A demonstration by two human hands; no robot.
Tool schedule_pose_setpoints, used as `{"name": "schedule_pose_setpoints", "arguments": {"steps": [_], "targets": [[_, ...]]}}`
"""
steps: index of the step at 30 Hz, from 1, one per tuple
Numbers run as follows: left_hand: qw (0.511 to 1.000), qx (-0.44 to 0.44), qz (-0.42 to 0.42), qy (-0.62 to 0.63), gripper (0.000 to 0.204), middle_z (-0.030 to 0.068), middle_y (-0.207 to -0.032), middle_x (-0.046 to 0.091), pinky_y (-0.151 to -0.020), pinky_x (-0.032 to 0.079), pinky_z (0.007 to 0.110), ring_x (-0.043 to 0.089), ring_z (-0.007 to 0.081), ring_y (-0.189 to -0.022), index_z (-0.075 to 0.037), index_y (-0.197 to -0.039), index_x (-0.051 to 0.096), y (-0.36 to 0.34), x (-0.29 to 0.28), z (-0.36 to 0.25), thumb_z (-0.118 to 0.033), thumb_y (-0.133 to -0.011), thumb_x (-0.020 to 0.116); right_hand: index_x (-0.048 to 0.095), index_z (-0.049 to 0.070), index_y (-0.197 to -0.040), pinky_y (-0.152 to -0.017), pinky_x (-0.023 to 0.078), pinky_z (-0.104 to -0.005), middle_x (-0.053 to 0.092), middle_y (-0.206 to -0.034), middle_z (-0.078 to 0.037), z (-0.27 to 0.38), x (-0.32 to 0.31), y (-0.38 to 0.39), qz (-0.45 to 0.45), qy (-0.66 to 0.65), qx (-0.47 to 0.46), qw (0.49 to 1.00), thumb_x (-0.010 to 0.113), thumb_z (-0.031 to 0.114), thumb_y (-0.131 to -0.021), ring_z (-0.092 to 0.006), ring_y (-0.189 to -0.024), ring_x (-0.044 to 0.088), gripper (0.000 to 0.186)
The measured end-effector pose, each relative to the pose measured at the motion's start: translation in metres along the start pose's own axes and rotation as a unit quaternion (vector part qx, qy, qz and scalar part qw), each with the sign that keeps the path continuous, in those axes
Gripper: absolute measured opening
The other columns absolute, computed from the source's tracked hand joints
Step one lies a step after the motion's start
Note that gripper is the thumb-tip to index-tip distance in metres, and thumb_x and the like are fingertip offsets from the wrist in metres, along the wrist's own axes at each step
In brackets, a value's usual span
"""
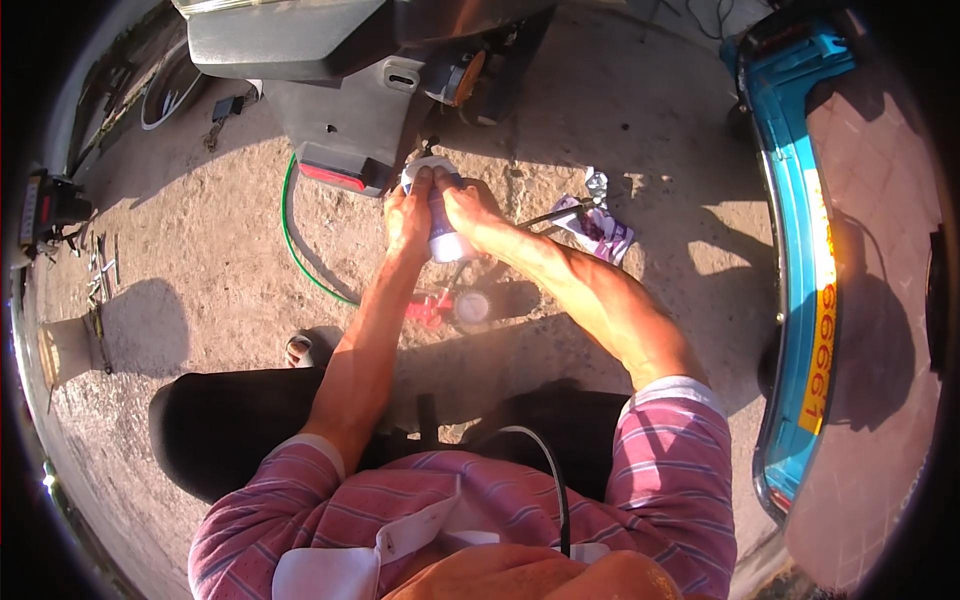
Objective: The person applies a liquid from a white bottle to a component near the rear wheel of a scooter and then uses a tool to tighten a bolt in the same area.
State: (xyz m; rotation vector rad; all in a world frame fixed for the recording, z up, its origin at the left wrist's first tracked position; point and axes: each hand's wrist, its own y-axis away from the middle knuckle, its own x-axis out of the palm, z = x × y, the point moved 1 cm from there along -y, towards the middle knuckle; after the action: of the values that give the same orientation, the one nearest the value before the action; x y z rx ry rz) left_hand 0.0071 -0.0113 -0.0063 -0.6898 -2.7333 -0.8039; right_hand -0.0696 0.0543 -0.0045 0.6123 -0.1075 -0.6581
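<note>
Pink striped shirt (515, 500); left hand (405, 217) and right hand (470, 214), fingers (424, 182) closed round one white-and-blue cylindrical container (444, 240), above rough ground (220, 240).

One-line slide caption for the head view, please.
Left hand and right hand grip a white-and-blue can near a green hose.

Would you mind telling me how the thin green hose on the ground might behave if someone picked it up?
The green hose is probably light, being so thin, and likely bends easily with some spring, given its smooth curve.
</note>
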Motion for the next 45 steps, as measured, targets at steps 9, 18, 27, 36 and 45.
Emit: {"name": "schedule_pose_setpoints", "arguments": {"steps": [9,18,27,36,45], "targets": [[0.996,-0.079,0.018,0.04,0.044,0.0157,-0.093,0.069,-0.066,0.058,0.036,0.069,0.0231,-0.074,0.0,-0.111,0.062,0.02,0.02,-0.004,-0.041,-0.096,0.055,0.051,-0.006,-0.13,-0.09,0.048,-0.0378,0.056,-0.126,-0.022,0.001,-0.022,0.003,0.027,0.006,0.045,0.999,0.046,0.067,-0.09,-0.0292,-0.11,0.057,0.083],[0.992,-0.121,-0.009,0.045,0.042,0.0145,-0.093,0.068,-0.064,0.059,0.038,0.068,0.0238,-0.073,-0.002,-0.116,0.058,0.024,0.017,-0.017,-0.039,-0.095,0.058,0.039,-0.003,-0.141,-0.106,0.036,-0.0423,0.04,-0.144,-0.026,0.036,-0.021,0.039,0.126,-0.093,0.056,0.986,0.036,0.07,-0.09,-0.0358,-0.131,0.042,0.089],[0.999,-0.036,-0.032,0.016,0.04,0.0119,-0.095,0.067,-0.065,0.056,0.033,0.065,0.0195,-0.075,-0.001,-0.115,0.059,0.011,0.01,0.004,-0.035,-0.093,0.063,0.042,-0.01,-0.135,-0.101,0.04,-0.0413,0.046,-0.136,-0.029,0.031,-0.016,0.04,-0.029,0.04,0.089,0.995,0.039,0.077,-0.085,-0.0383,-0.124,0.047,0.1],[0.996,-0.007,0.015,0.09,0.038,0.0097,-0.094,0.067,-0.067,0.054,0.032,0.063,0.0172,-0.075,-0.002,-0.114,0.06,0.012,0.014,0.016,-0.035,-0.094,0.061,0.043,-0.006,-0.137,-0.096,0.047,-0.0383,0.047,-0.137,-0.025,0.03,-0.038,0.026,0.057,0.088,0.129,0.986,0.051,0.065,-0.087,-0.0317,-0.121,0.052,0.087],[0.994,-0.016,-0.011,0.108,0.038,0.0092,-0.098,0.067,-0.071,0.055,0.031,0.065,0.0178,-0.08,-0.004,-0.117,0.061,0.02,0.015,0.009,-0.035,-0.094,0.061,0.063,-0.002,-0.107,-0.071,0.055,-0.0397,0.069,-0.092,-0.021,0.011,-0.031,0.03,-0.072,0.114,0.0,0.991,0.057,0.063,-0.084,-0.0324,-0.083,0.068,0.069]]}}
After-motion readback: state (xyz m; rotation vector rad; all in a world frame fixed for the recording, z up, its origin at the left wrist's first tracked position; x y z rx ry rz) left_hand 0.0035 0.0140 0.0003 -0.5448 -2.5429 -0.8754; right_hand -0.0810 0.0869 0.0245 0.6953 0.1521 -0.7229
